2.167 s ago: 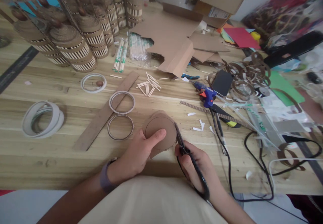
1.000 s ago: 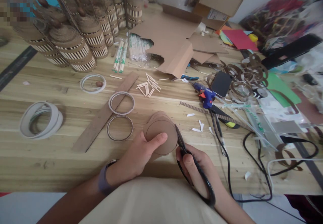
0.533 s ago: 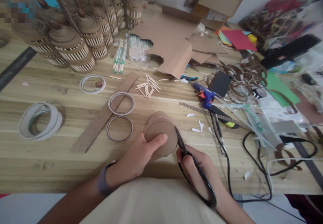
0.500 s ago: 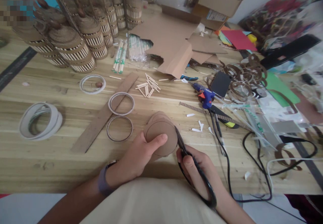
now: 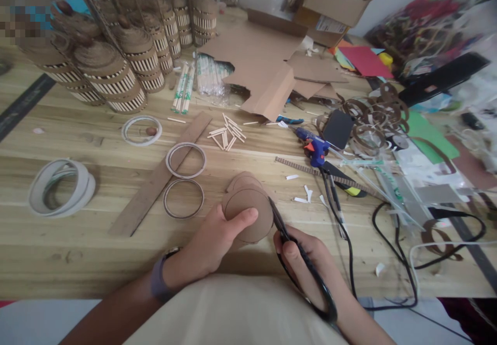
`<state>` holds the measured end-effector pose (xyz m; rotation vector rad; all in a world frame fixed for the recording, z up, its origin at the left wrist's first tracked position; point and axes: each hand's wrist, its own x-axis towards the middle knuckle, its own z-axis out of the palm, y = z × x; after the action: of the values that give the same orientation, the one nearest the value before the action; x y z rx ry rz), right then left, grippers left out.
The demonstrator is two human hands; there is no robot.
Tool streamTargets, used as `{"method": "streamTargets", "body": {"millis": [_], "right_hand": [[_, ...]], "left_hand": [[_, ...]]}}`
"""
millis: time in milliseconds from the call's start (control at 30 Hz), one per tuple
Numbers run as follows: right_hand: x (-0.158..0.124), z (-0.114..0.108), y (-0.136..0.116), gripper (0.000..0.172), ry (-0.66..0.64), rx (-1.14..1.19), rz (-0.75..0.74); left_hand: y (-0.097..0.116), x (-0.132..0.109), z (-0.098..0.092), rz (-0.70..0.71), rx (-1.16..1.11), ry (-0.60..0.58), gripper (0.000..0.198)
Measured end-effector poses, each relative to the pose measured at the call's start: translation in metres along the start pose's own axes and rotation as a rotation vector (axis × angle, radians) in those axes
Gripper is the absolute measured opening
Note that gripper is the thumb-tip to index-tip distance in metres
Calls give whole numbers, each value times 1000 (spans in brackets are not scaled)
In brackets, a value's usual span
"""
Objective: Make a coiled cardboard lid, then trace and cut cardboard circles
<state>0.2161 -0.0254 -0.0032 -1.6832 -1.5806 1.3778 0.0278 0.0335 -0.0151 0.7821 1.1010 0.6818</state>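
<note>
My left hand (image 5: pixel 217 236) grips a piece of brown cardboard (image 5: pixel 244 207) marked with a drawn circle, the thumb lying flat across its face. Black-handled scissors (image 5: pixel 306 262) are in my right hand (image 5: pixel 310 252), with fingers through the handle loops. Their blades touch the right edge of the cardboard, beside the circle's outline. Left of the cardboard, a thin ring (image 5: pixel 184 198) lies on the wooden table, and a paler ring (image 5: pixel 186 160) rests partly over a cardboard strip (image 5: pixel 159 179).
Short sticks (image 5: pixel 229 132) lie beyond my hands. A blue glue gun (image 5: pixel 316 145) stands to the right, its black cord (image 5: pixel 351 262) looping nearby. White tape rolls (image 5: pixel 60 187) sit at the left. Several lantern-like stick models (image 5: pixel 108 75) crowd the back left; cardboard sheets (image 5: pixel 256 49) lie behind.
The scissors' handles have spread slightly, the lower loop moving a little right. The cardboard has turned slightly in my left hand. Otherwise both hands stay in nearly the same place.
</note>
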Motion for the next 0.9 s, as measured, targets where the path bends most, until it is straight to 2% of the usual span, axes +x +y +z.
{"method": "streamTargets", "body": {"millis": [200,567,767,900], "right_hand": [[-2,-1,-3,65,20,-30,24],[-4,-4,-7,66,19,-44,30],[-6,-5,-3,67,10,-72,35],[-7,-6,-2,67,34,-75,23]], "left_hand": [[4,-1,1,23,-1,-38,32],[-2,0,2,-50,-5,2,35],[-2,1,3,-52,-26,-18,33],[1,0,4,-105,-78,-32,36]]}}
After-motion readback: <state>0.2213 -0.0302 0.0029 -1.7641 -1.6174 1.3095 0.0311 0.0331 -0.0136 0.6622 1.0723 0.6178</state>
